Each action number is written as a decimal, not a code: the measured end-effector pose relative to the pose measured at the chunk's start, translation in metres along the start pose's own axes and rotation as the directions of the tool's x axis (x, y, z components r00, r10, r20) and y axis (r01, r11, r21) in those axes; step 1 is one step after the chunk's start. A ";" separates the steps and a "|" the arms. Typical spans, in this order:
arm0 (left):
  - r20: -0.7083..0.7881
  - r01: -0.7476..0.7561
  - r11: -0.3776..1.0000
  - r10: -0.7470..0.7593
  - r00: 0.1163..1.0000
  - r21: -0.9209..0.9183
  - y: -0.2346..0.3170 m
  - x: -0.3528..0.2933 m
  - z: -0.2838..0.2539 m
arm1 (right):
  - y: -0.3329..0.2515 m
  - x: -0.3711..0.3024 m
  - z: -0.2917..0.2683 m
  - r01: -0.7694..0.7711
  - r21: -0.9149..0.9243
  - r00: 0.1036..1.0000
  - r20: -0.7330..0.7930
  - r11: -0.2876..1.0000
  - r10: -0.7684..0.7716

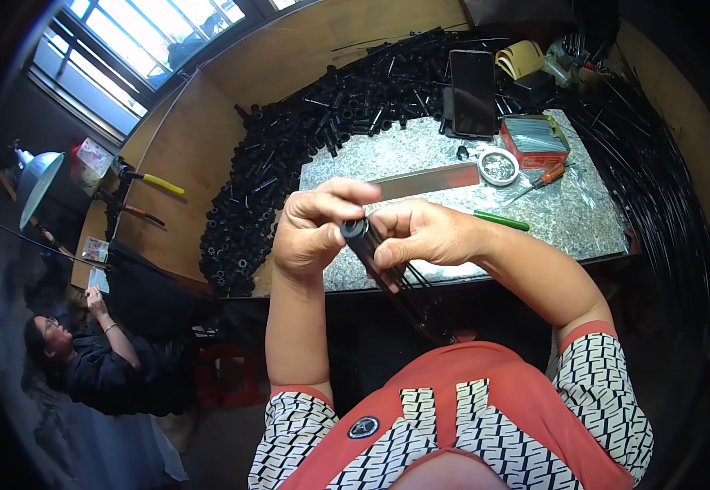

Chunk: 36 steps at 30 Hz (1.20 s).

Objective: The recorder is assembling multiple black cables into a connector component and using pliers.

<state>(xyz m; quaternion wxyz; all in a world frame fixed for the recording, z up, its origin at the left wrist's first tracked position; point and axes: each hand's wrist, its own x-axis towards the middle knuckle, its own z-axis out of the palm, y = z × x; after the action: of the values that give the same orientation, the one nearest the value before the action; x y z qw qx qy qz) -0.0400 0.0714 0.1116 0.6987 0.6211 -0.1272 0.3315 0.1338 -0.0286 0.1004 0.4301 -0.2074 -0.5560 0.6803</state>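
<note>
In front of my chest I hold a bundle of thin black rods with a round black end piece at its top; it looks like part of an umbrella frame. The bundle slants down toward my lap, where its lower end fades into shadow. My right hand wraps round it just below the end piece. At the round end, my left hand has its thumb against the side and its fingers bent over the top. Just beyond my hands, a flat metal bar lies on the speckled worktop.
Black tubular parts are heaped behind and left. On the worktop are a phone, a red box of thin rods, a small white dish, a screwdriver and a green pen-like stick. Long black rods lie right. Another person sits left.
</note>
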 end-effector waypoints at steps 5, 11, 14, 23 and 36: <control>-0.467 0.176 0.968 -0.074 0.881 0.180 0.013 0.003 0.030 | -0.008 -0.001 0.006 0.118 -0.227 0.924 -0.331 0.967 -0.191; -0.574 0.270 0.833 0.067 0.816 0.482 0.028 0.006 0.068 | -0.005 0.009 0.018 0.144 -0.740 0.769 -0.334 0.657 -0.545; -0.547 0.354 0.568 0.210 0.810 0.743 0.029 0.005 0.072 | 0.003 0.018 0.019 0.097 -0.824 0.726 -0.325 0.558 -0.607; -0.506 0.354 0.523 0.180 0.843 0.775 0.045 -0.008 0.064 | 0.018 0.024 0.022 0.267 -0.567 0.877 -0.192 0.779 -0.440; -0.361 0.377 0.028 0.360 0.860 0.926 0.037 -0.024 0.071 | 0.050 0.034 0.031 0.262 -0.080 0.894 -0.354 0.962 -0.274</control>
<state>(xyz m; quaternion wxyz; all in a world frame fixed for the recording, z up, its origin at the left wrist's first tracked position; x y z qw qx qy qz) -0.0647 -0.0030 0.1402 0.0682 0.8141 0.3350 0.4694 0.0736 -0.0193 0.0696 0.6114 -0.2568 -0.5009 0.5562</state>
